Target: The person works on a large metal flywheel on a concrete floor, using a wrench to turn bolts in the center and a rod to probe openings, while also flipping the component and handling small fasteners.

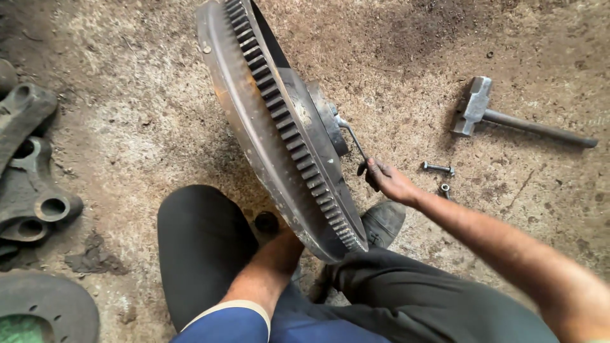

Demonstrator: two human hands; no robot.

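A large rusty flywheel with a toothed ring gear (279, 127) stands on edge on the dirt floor between my knees. My right hand (386, 181) grips the handle of a bent wrench (351, 134) whose far end sits on the hub of the flywheel. My left forearm reaches under the wheel's lower rim; my left hand (289, 241) is mostly hidden behind it, seemingly steadying the wheel from the back side.
A sledgehammer (502, 117) lies on the ground at the right. A loose bolt (438, 168) and a nut (445, 188) lie near my right hand. Heavy cast metal parts (28, 184) and a disc (44, 308) sit at the left. My shoe (384, 222) rests below the wheel.
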